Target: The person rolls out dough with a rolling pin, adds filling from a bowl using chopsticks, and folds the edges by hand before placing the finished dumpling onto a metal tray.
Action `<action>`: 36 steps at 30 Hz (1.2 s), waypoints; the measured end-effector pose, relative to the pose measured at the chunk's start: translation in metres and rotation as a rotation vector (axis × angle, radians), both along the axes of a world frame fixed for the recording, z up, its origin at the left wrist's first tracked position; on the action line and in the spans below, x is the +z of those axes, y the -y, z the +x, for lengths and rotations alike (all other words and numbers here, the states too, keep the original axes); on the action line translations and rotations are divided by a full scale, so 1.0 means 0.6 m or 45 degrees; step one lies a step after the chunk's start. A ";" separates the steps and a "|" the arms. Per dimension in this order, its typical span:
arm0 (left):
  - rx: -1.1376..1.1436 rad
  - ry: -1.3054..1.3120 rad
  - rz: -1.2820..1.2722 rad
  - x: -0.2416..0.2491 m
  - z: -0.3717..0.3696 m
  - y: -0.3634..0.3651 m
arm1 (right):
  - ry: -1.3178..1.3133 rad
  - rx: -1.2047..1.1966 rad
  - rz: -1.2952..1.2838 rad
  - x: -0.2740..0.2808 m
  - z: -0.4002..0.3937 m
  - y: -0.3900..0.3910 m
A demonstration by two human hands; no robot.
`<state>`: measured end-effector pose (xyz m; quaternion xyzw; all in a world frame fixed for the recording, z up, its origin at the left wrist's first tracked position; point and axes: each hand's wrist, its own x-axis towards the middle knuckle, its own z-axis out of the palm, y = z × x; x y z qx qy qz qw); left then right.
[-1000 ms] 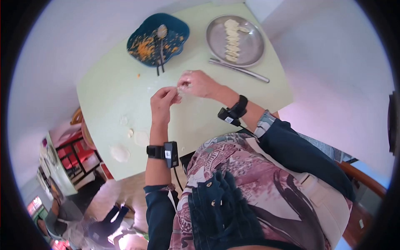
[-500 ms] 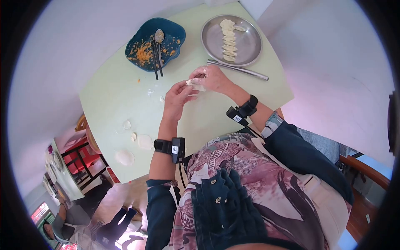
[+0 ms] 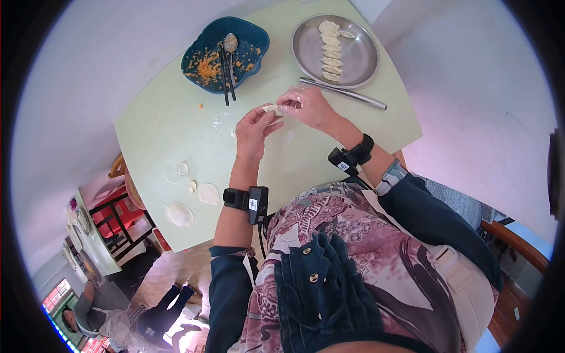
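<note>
A small white dumpling is pinched between both hands above the middle of the table. My left hand closes thumb and fingers on its near end. The fingers of my right hand press at its right end, and much of the dough is hidden behind them. Beyond my right hand lies a metal rolling rod. Behind that, a round steel plate bears a row of several finished dumplings. Flat dough wrappers rest left of my left forearm, beside a little dough lump.
A blue bowl with orange filling scraps stands at the back left, with black chopsticks and a metal spoon in it. A clear round object lies on the pale green table. Other people are at lower left.
The view has shifted slightly. My fingers have moved along the dumpling's edge, and my right hand's pinch has come to its right end, so more of the dumpling shows.
</note>
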<state>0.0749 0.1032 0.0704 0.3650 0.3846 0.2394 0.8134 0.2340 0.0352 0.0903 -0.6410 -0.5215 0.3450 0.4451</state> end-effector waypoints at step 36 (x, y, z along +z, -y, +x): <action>0.196 -0.135 -0.168 -0.015 -0.145 0.044 | 1.222 -0.428 -0.289 -0.090 0.381 -0.035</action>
